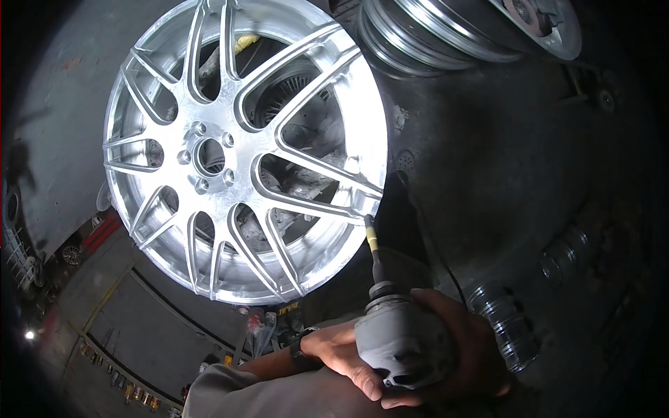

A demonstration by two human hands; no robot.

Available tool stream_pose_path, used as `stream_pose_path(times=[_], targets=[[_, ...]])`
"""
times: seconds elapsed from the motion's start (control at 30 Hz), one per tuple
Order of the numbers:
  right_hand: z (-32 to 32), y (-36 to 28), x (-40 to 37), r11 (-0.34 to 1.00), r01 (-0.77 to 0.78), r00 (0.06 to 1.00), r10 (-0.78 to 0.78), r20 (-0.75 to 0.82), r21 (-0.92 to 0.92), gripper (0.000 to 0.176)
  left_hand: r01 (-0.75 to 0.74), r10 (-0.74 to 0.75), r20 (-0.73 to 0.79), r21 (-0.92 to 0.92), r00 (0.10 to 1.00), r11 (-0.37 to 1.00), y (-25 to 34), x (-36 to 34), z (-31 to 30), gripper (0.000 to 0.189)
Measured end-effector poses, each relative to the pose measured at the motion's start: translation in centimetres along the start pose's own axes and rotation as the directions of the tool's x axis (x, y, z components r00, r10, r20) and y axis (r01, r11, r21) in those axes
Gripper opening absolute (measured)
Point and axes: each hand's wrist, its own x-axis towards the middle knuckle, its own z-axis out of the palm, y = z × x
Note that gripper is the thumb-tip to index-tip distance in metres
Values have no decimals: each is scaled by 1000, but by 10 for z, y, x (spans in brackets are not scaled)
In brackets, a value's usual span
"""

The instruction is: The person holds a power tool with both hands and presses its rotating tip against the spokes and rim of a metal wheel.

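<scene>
A large bare-metal wheel rim (216, 111) with many paired spokes and a centre hub fills the upper left. Both of my hands are wrapped round a grey power tool (401, 341) at the lower middle. Its thin shaft, with a yellow band (371, 240), points up, and the tip meets the rim's lower right edge near a spoke end. My left hand (345, 359) holds the tool's left side. On its right side is my right hand (467, 341), partly in shadow and partly hidden by the tool.
More metal rims (432, 35) lie at the top right. Clear plastic bottles (505, 324) stand at the lower right. A dark cable (446, 268) runs down beside the tool. Small items (143, 397) line the floor at lower left, near a red object (101, 233).
</scene>
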Motion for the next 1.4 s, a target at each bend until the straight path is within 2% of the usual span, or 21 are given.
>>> stream_pose_path(times=[0.07,0.1,0.17,0.3,0.33,0.4,0.47,0.57,0.63,0.7,0.77,0.83,0.93,1.07,1.13,1.27,1.4], targets=[[0,4,-4,998,-7,1000,8,-26,65,110,174,-174,-19,5,985,985,3,3,-1,60],[-1,5,-7,998,-7,1000,8,-28,68,110,177,-177,-21,4,984,984,4,7,4,60],[-4,7,-13,994,-80,996,82,-23,74,109,105,-94,-168,54,981,993,6,17,14,51],[-1,6,-17,987,-110,991,118,-57,118,109,208,-202,-91,66,975,976,9,20,10,51],[-2,5,-16,983,-120,991,127,-41,137,110,211,-205,-92,66,975,975,8,19,10,51],[-3,5,-14,980,-127,991,133,-29,155,110,98,-80,-85,222,993,970,8,19,10,53],[-2,5,-13,995,-31,997,38,-65,98,111,86,-76,-54,211,996,974,3,14,6,56],[-2,3,-10,999,-21,997,23,-67,24,111,133,-119,-132,98,984,986,3,6,9,59],[-4,2,-9,998,-42,997,44,-55,44,110,158,-143,-195,68,970,985,6,6,11,60],[-4,2,-7,996,-65,997,68,-44,63,110,159,-148,-181,47,972,986,7,6,11,60],[-4,1,-4,999,-15,999,17,-48,49,108,158,-151,-169,30,974,987,7,4,12,59],[-4,-1,0,998,-16,999,18,-38,62,108,82,-77,-204,14,976,997,2,-1,13,57],[-5,-2,3,999,0,1000,2,-29,54,108,106,-109,-204,-23,973,994,4,-4,13,57],[-4,1,-1,998,2,999,0,-39,57,107,133,-131,-84,26,988,991,0,-1,5,61],[-7,-2,-1,998,-19,999,20,-31,57,107,134,-125,-175,38,977,990,0,0,9,64],[-5,-1,0,998,-6,999,8,-44,55,107,154,-151,-196,-1,969,988,5,0,11,66],[-4,1,-2,997,-1,998,5,-55,76,107,173,-157,-173,83,972,981,6,-1,7,68]])
